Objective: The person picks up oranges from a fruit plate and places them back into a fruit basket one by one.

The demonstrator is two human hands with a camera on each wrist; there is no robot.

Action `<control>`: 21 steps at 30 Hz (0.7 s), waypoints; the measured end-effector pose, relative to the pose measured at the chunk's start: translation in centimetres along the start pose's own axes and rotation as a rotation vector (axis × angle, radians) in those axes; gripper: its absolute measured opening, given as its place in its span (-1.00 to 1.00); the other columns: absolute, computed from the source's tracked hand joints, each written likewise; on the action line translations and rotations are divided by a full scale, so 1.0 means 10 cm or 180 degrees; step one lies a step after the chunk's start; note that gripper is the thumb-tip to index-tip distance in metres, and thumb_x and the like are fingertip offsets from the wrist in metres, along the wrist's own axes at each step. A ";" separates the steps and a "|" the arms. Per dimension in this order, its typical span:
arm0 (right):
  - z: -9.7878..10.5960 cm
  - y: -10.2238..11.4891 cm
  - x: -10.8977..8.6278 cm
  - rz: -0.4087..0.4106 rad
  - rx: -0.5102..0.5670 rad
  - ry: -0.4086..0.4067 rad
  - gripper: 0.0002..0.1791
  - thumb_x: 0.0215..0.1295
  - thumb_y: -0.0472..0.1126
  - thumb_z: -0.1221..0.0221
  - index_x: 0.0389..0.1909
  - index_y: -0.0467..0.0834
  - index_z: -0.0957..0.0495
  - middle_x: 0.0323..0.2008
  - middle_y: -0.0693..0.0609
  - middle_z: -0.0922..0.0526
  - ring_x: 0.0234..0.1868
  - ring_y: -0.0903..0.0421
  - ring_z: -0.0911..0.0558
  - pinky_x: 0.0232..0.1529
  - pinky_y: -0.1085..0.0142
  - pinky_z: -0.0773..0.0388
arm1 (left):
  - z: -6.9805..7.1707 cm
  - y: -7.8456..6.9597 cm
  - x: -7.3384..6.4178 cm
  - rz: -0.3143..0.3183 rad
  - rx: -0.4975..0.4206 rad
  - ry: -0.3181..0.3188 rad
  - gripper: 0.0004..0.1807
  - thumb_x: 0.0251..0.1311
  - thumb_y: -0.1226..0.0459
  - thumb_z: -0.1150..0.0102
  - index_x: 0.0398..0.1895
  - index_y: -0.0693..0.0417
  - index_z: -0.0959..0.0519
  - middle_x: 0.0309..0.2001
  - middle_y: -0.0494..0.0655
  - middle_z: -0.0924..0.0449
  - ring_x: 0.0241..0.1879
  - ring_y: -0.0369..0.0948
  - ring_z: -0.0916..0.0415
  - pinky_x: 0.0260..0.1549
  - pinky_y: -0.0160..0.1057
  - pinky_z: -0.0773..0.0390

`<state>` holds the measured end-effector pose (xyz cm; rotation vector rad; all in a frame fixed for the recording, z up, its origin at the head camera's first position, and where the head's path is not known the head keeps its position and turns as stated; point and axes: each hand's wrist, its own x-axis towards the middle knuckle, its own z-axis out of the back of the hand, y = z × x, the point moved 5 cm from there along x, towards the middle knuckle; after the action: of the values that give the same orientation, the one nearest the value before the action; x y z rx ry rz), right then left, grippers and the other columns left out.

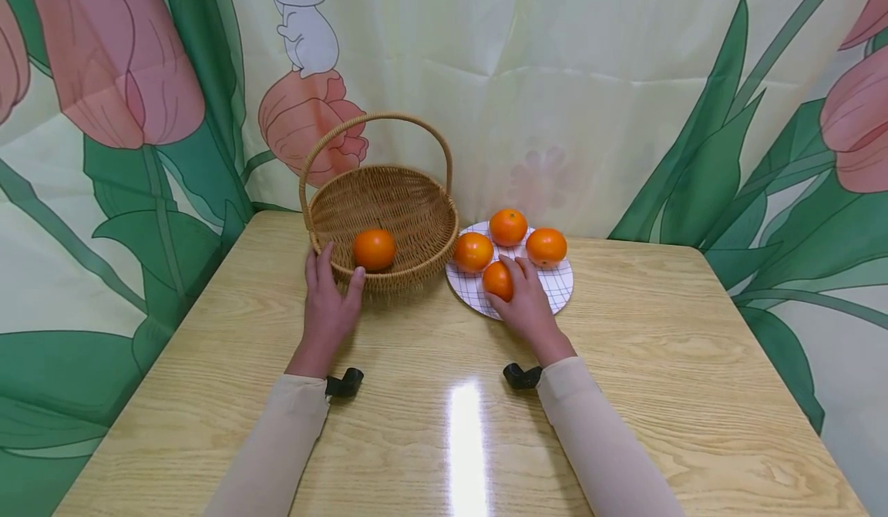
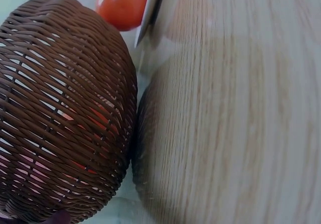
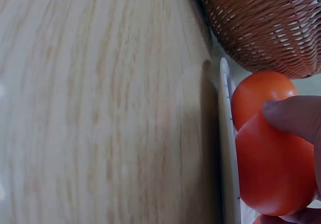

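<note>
A wicker basket (image 1: 378,193) with a tall arched handle has one orange (image 1: 375,250) inside it. My left hand (image 1: 327,309) rests against the basket's front-left rim, fingers and thumb spread; a bit of it shows at the bottom of the left wrist view. On the round checked plate (image 1: 475,297) lie several smooth, round oranges. My right hand (image 1: 523,301) holds the front orange (image 1: 497,281) between thumb and fingers. In the right wrist view the thumb (image 3: 293,114) presses on this orange (image 3: 273,169), close over the plate (image 3: 229,148).
Other oranges sit at the plate's left (image 1: 473,252), back (image 1: 508,227) and right (image 1: 546,247). Basket and plate stand near the back edge of the wooden table (image 1: 416,440). A printed curtain (image 1: 555,116) hangs behind it. Black wrist mounts (image 1: 344,383) stick out at both cuffs.
</note>
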<state>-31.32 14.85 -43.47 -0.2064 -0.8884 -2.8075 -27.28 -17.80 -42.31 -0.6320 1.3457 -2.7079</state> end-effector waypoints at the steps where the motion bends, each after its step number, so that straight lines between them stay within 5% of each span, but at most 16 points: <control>1: 0.00 0.00 0.00 -0.0002 0.0004 0.0011 -0.21 0.21 0.00 -0.30 0.41 -0.03 -0.18 0.38 -0.17 -0.11 0.28 -0.23 -0.34 0.32 -0.12 -0.30 | 0.00 0.00 0.00 -0.0001 -0.0001 0.0001 -0.20 0.34 -0.17 0.07 0.53 -0.12 0.05 0.53 0.16 0.24 0.36 0.30 -0.15 0.17 0.34 -0.29; 21: 0.19 0.18 -0.03 0.0092 0.0053 -0.0116 -0.20 0.20 -0.02 -0.33 0.42 0.01 -0.20 0.41 -0.21 -0.13 0.34 -0.26 -0.30 0.32 -0.18 -0.26 | -0.01 0.02 0.01 -0.0032 0.0002 -0.0028 -0.19 0.34 -0.19 0.07 0.53 -0.12 0.05 0.53 0.16 0.24 0.34 0.30 -0.16 0.16 0.33 -0.30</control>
<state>-30.52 14.57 -41.01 -0.2666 -0.9092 -2.7772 -27.41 -17.91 -42.51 -0.6518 1.3434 -2.7101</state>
